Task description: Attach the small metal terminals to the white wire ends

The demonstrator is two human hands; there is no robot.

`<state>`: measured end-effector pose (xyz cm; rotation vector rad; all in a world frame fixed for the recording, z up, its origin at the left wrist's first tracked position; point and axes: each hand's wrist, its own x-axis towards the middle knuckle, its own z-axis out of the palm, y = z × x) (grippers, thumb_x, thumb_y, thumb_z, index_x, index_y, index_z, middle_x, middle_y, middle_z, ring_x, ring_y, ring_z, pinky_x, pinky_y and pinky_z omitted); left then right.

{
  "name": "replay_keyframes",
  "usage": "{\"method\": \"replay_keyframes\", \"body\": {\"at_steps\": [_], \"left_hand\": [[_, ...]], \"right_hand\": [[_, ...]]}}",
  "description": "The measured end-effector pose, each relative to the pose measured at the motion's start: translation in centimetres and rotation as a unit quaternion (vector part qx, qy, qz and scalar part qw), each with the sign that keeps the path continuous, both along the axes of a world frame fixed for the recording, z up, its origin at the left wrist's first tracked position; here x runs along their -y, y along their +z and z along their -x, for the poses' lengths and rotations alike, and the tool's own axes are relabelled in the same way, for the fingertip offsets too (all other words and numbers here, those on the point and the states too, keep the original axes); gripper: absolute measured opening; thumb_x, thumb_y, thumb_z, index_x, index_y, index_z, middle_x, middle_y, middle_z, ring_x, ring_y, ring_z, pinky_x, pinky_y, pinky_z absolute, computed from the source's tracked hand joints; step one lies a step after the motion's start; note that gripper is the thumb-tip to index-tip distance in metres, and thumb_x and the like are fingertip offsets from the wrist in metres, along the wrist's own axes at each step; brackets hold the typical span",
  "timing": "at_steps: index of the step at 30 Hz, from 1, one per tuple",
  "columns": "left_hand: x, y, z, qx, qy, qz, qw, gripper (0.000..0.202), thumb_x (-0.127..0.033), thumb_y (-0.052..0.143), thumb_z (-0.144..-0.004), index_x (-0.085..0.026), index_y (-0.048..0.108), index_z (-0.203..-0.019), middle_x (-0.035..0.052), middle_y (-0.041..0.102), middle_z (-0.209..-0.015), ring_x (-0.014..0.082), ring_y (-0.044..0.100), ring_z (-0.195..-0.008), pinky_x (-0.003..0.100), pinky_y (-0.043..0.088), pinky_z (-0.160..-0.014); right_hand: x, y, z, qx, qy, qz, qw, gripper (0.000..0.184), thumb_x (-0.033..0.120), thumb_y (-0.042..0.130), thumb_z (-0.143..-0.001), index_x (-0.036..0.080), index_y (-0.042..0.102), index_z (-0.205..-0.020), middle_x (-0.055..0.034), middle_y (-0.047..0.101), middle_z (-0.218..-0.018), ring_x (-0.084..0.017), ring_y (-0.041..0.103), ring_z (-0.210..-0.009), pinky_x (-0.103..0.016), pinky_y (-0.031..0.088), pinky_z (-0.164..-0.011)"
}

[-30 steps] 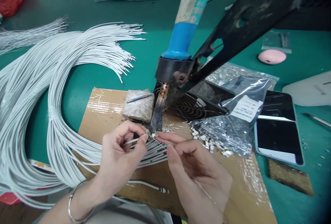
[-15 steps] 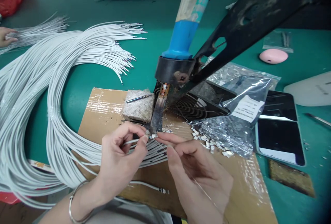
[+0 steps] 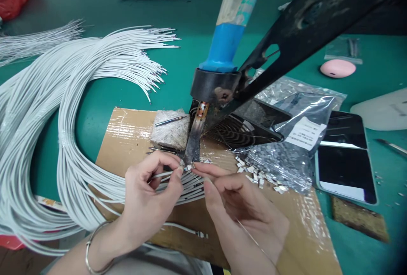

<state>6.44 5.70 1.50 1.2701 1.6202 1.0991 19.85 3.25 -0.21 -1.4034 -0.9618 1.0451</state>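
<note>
Between thumb and index finger, my left hand (image 3: 155, 194) pinches a white cable (image 3: 163, 174) close to its end. A tiny metal connector (image 3: 189, 167) sits at that end, right under the tip of the soldering iron (image 3: 194, 139). My right hand (image 3: 244, 211) is closed on a thin solder wire (image 3: 251, 236) that runs back across the palm; its index fingertip lies beside the connector. Whether the iron's tip touches the connector I cannot tell. Beneath my hands, more white cable ends lie on the cardboard (image 3: 124, 139). One finished-looking cable end (image 3: 200, 234) rests nearer to me.
A black bracket (image 3: 305, 33) holds the iron from the upper right. Loose metal connectors (image 3: 254, 173) spill from a plastic bag (image 3: 286, 160). A big bundle of white cables (image 3: 70, 118) fills the left. A phone (image 3: 346, 160) and a pink case (image 3: 337, 68) lie right.
Another person's hand at the far left edge has gone out of view. My right thumb has shifted very slightly; both my hands otherwise stay in place under the iron.
</note>
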Motion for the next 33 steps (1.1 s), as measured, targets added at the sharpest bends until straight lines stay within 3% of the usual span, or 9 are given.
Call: {"method": "replay_keyframes", "body": {"at_steps": [16,33], "left_hand": [[0.2,0.17,-0.15,-0.052,-0.012,-0.008,0.999,0.012,-0.009,0.065,-0.078,-0.019,0.066,-0.073,0.0019,0.074,-0.079,0.0119,0.061,-0.058,0.019,0.035,-0.043],[-0.33,0.5,-0.37,-0.004,0.011,0.01,1.0,0.011,-0.009,0.067,-0.073,-0.019,0.066,-0.068,0.0014,0.073,-0.075,0.0112,0.057,-0.057,0.019,0.038,-0.045]], "right_hand": [[-0.03,0.18,-0.04,-0.007,0.004,0.01,1.0,0.022,0.021,0.072,-0.09,0.023,0.063,-0.071,-0.0038,0.082,-0.103,-0.018,0.077,-0.096,-0.028,0.057,-0.089],[0.0,0.14,0.05,0.017,0.004,0.005,1.0,0.022,0.022,0.072,-0.091,0.023,0.063,-0.071,-0.0048,0.082,-0.103,-0.018,0.078,-0.09,-0.028,0.06,-0.085]]}}
